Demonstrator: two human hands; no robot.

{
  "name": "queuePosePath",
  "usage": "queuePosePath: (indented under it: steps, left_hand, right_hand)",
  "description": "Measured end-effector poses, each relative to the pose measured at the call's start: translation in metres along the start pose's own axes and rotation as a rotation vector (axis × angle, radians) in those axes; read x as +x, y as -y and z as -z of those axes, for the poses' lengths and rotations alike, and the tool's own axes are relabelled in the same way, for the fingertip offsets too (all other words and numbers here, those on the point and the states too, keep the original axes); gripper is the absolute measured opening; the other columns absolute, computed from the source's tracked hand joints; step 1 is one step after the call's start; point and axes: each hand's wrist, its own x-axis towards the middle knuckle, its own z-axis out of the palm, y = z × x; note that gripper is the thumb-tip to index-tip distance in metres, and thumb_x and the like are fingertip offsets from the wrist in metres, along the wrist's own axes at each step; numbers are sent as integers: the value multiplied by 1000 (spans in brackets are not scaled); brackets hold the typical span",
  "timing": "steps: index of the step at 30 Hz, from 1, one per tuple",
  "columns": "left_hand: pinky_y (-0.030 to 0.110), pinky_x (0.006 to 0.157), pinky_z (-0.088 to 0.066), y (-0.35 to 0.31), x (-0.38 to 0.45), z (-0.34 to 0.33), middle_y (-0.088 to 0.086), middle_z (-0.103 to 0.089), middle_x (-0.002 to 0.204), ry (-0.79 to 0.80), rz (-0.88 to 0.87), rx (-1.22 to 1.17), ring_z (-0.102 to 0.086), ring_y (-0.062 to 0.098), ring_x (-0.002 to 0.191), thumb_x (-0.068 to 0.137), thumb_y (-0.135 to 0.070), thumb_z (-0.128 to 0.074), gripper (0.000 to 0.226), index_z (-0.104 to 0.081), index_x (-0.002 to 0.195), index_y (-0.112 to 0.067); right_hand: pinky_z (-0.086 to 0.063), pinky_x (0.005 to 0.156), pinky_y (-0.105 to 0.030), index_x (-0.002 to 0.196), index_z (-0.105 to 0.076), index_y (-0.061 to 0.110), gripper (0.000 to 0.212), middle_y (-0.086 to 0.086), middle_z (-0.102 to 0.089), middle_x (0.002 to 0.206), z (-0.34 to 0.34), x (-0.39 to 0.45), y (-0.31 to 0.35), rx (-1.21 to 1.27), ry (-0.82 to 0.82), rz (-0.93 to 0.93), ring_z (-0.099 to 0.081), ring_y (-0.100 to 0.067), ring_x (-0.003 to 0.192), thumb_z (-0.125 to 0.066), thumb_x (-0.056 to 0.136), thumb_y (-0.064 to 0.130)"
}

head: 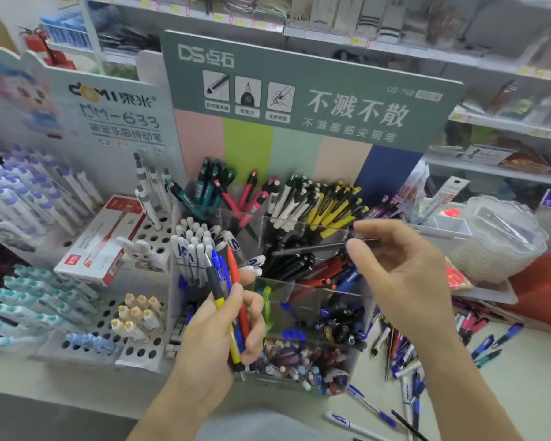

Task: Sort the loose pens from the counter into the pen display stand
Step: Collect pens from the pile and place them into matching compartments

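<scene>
Both hands work over the clear pen display stand (pixel 299 291): the left hand (pixel 223 329) has its fingers curled round a bundle of pens (pixel 228 300), blue, red, yellow and grey, while the right hand (pixel 398 275) pinches one thin dark pen (pixel 312 248) by its end above the black-pen compartment. Loose pens (pixel 404 354) lie scattered on the pale surface (pixel 506 393) right of the stand, with stocked shop shelves (pixel 490 122) behind.

Dark pen (pixel 312 248) in right hand (pixel 401 275) motion-blurred, type unclear. Shelf goods (pixel 506 100) upper right blurred. Loose pens (pixel 404 421) cut off at bottom edge. Left hand (pixel 217 338) hides lower barrels of held pens (pixel 228 281).
</scene>
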Motion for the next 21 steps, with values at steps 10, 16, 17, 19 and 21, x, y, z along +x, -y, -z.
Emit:
queuePosePath:
  steps: [10, 16, 17, 19, 21]
  left_hand:
    - [25, 41, -37, 3, -4, -5, 11, -51, 77, 32, 47, -7, -43, 17, 54, 95, -20, -51, 32, -66, 120, -5]
    - [26, 41, -35, 2, -4, 1, 11, -50, 74, 6, 43, -4, -43, 17, 54, 94, -19, -53, 26, -67, 110, -4]
    - [26, 41, -35, 2, -3, 2, 11, -50, 74, -1, 41, -8, -43, 18, 54, 95, -19, -53, 26, -67, 111, -4]
    - [26, 41, -35, 2, -2, 3, 12, -51, 75, -12, 33, -3, -44, 18, 54, 96, -19, -52, 27, -66, 113, -4]
    - [27, 42, -39, 3, 0, 4, 13, -52, 76, -17, 24, 17, -46, 19, 54, 97, -19, -51, 29, -64, 118, -4]
  right_hand:
    - [-57, 72, -33, 97, -71, 13, 25, 5, -69, 84, -60, 23, -30, -375, 119, 374, -64, -9, 77, -87, 78, 16]
    - [-55, 70, -22, 100, -70, 13, 23, 5, -70, 87, -49, 17, -29, -25, -55, 286, -67, -12, 77, -82, 82, 4]
    - [-55, 70, -20, 103, -69, 10, 25, 3, -70, 88, -45, 19, -24, 19, -108, 307, -68, -14, 76, -81, 83, 2]
    - [-53, 71, -18, 104, -67, 7, 24, -2, -69, 88, -38, 20, -16, 42, -179, 377, -68, -13, 77, -79, 84, -1]
    - [-53, 70, -18, 100, -65, 5, 23, -5, -68, 86, -35, 20, -14, 23, -193, 448, -68, -11, 76, -79, 84, -3]
